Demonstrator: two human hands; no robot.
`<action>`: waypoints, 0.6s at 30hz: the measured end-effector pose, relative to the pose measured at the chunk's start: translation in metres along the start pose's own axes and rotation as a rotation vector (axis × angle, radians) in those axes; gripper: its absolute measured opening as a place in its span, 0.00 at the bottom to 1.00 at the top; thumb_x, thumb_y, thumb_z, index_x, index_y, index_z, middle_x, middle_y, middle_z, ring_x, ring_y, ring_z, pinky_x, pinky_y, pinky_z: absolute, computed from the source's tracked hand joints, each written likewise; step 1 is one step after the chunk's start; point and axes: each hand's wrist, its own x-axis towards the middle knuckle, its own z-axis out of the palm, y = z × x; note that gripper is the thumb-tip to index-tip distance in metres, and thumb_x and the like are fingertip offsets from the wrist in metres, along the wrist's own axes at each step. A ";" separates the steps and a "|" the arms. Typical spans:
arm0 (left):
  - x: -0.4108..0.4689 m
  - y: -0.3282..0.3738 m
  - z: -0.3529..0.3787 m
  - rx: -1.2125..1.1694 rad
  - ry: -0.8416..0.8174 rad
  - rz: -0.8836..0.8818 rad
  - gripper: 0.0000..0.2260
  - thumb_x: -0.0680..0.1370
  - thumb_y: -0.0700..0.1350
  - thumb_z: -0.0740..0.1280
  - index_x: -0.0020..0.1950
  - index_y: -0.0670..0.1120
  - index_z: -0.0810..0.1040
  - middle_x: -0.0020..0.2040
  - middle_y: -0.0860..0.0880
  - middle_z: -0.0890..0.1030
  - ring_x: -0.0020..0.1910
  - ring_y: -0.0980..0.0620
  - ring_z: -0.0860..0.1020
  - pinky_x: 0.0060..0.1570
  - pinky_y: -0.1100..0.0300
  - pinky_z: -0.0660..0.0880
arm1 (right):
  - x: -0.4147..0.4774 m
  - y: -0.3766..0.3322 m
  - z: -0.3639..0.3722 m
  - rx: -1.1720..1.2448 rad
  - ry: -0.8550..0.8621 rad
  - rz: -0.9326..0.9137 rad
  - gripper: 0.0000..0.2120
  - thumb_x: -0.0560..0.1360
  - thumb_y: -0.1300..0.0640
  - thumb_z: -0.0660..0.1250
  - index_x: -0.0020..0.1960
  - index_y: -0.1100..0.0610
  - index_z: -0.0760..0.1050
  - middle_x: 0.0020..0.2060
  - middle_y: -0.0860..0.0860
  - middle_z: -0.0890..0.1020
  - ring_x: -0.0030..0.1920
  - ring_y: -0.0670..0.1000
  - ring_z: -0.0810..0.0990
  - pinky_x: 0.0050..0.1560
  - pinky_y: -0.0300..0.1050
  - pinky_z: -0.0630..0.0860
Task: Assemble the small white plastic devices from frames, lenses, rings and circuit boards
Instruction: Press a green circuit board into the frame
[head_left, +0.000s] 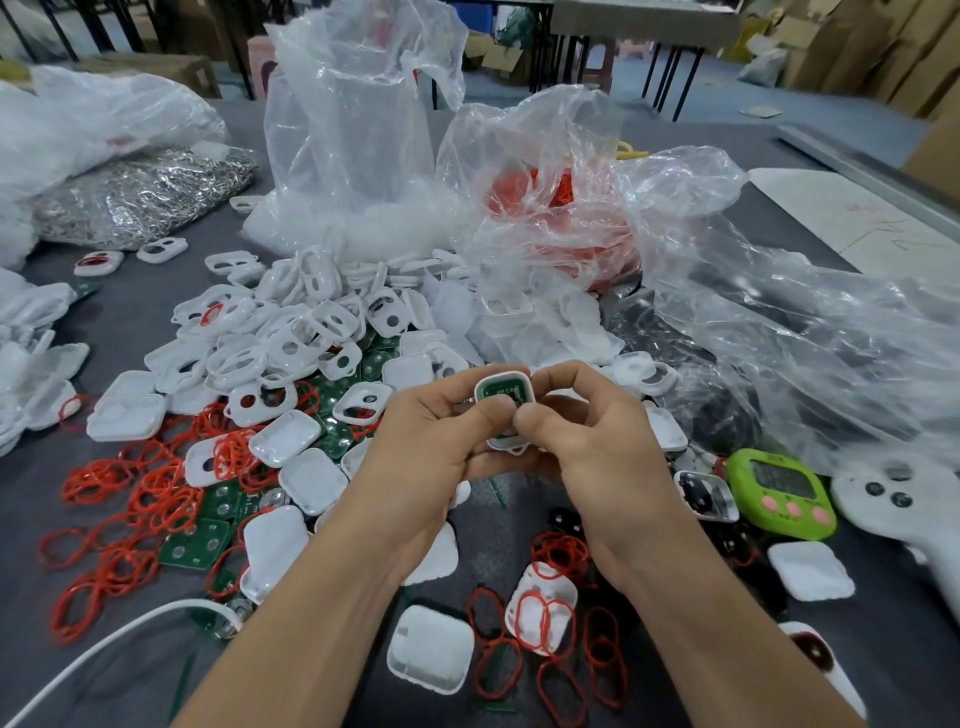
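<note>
view: head camera; clock positions are read from the held frame
held frame (505, 395): white, rounded square, raised above the counter (31, 613) at mid-picture, open side facing the camera
circuit board (502, 391): green, seated inside the held frame
left hand (431, 441): at 8 o'clock; fingers curled round the frame's left side, thumb on its lower edge
right hand (587, 431): at 4 o'clock; fingers curled over the frame's right side, thumb tip beside the left thumb
fingers: both sets pinch the held frame; thumbs close side by side, can't tell if they touch
second white part (511, 444): under the thumbs at 6 o'clock, mostly hidden
frame pile (311, 322): loose white frames with cut-outs, 10 o'clock, on the counter
red rings (130, 499): scattered at 8 o'clock; more at 6 o'clock
loose boards (200, 540): green, 8 o'clock, among the rings
white covers (430, 649): plain rounded squares, 6 to 8 o'clock
ringed frame (540, 605): 6 o'clock, red rings lying on it
timer (782, 491): green, pink buttons, 4 o'clock
clear bag (353, 130): upright, 11 o'clock, white parts inside
ring bag (561, 208): 1 o'clock, red rings inside
metal-clip bag (140, 192): silvery, 10 o'clock, far left
white cable (104, 644): 7 o'clock
</note>
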 end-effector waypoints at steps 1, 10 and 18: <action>0.000 0.000 0.000 0.000 0.000 0.001 0.12 0.80 0.33 0.66 0.52 0.45 0.88 0.51 0.38 0.87 0.49 0.43 0.87 0.44 0.54 0.84 | 0.000 0.000 0.000 -0.015 0.001 -0.001 0.08 0.79 0.68 0.68 0.47 0.57 0.79 0.40 0.56 0.88 0.43 0.57 0.88 0.48 0.54 0.86; 0.001 0.001 -0.001 -0.004 0.003 -0.038 0.12 0.80 0.33 0.66 0.52 0.44 0.88 0.52 0.38 0.87 0.46 0.44 0.87 0.43 0.54 0.84 | -0.001 0.000 0.002 -0.084 0.055 0.004 0.11 0.79 0.67 0.68 0.42 0.53 0.79 0.39 0.54 0.87 0.42 0.55 0.88 0.48 0.59 0.86; 0.002 0.001 -0.003 -0.023 -0.028 -0.055 0.14 0.81 0.32 0.64 0.52 0.44 0.88 0.52 0.38 0.87 0.46 0.45 0.87 0.42 0.56 0.84 | 0.001 0.004 0.001 -0.121 0.061 -0.014 0.06 0.75 0.61 0.71 0.43 0.50 0.80 0.39 0.53 0.88 0.42 0.54 0.88 0.49 0.58 0.85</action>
